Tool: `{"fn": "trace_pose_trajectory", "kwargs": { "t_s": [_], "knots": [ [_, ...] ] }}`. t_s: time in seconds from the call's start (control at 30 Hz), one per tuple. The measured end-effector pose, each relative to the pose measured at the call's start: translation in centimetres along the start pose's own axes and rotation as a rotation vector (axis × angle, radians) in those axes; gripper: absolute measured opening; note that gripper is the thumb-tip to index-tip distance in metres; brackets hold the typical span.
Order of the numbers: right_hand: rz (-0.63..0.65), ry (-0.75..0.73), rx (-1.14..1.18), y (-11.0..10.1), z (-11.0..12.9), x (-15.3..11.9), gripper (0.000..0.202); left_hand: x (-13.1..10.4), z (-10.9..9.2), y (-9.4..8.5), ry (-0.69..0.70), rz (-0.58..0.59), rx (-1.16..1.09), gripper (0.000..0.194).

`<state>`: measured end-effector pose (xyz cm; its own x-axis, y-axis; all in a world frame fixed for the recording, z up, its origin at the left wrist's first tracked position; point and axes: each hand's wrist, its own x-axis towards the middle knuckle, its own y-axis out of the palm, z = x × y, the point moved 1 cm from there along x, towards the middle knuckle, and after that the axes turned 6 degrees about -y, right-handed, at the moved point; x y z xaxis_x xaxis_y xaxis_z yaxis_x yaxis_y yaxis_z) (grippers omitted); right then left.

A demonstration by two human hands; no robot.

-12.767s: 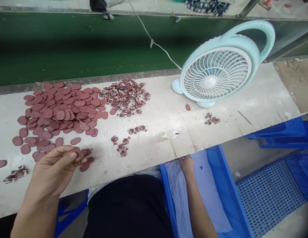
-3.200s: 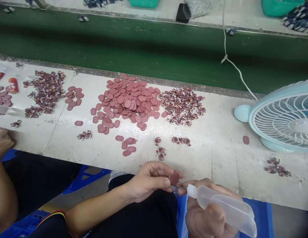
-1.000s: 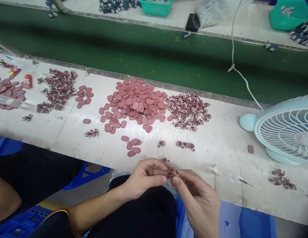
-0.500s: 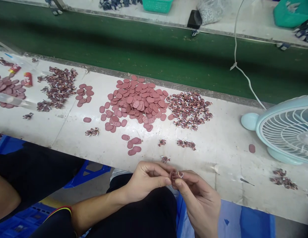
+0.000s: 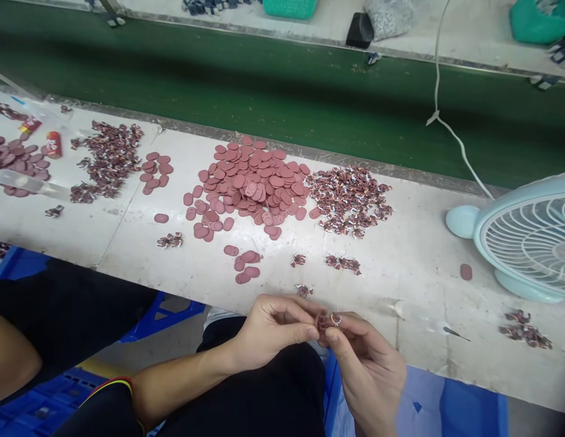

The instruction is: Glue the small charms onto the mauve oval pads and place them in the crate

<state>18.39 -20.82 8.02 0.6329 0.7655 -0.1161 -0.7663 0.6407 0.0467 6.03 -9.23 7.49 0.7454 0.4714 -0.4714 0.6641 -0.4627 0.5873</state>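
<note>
Near the front edge of the table, my left hand [image 5: 268, 334] pinches a reddish-brown oval disc [image 5: 319, 320] on its edge. My right hand [image 5: 371, 364] has thumb and fingers closed on a small brown figurine [image 5: 335, 319] with white and orange marks. Figurine and disc meet between my fingertips; whether they are joined I cannot tell. Just beyond my fingers lies another small figurine [image 5: 304, 291]. A large pile of oval discs [image 5: 259, 182] sits further back, with a heap of figurines [image 5: 350, 200] at its right.
To the right stand a light-blue fan [image 5: 528, 237] and a clear bottle with a thin dark tip [image 5: 421, 314], lying down. More figurines [image 5: 525, 331] lie at the right. Another person's dark-clothed leg [image 5: 73, 315] is at the left. A green belt [image 5: 264, 85] runs behind the table.
Both hands keep the same pinch on the disc and figurine, with only a very slight shift. The whole view has moved a little; the table's things lie as before.
</note>
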Motion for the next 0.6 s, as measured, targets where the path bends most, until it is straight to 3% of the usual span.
{"fn": "trace_pose_trajectory", "kwargs": {
  "t_s": [0.23, 0.33, 0.43, 0.5, 0.6],
  "knots": [
    [0.007, 0.054, 0.063, 0.3, -0.5, 0.6, 0.014, 0.1, 0.9, 0.1, 0.02, -0.072, 0.037, 0.012],
    [-0.068, 0.097, 0.123, -0.7, -1.4, 0.3, 0.015, 0.0, 1.0, -0.9, 0.064, -0.089, 0.136, 0.016],
    [-0.269, 0.132, 0.078, -3.5, -2.5, -1.4, 0.019, -0.2, -0.8, -3.6, 0.245, -0.174, 0.512, 0.017],
    [-0.417, 0.124, -0.005, -6.0, -3.2, -3.1, 0.025, -0.2, -2.8, -6.0, 0.366, -0.298, 0.85, 0.019],
    [-0.606, 0.098, -0.153, -9.7, -4.2, -5.9, 0.033, 0.2, -5.3, -9.3, 0.434, -0.486, 1.26, 0.022]
  ]
}}
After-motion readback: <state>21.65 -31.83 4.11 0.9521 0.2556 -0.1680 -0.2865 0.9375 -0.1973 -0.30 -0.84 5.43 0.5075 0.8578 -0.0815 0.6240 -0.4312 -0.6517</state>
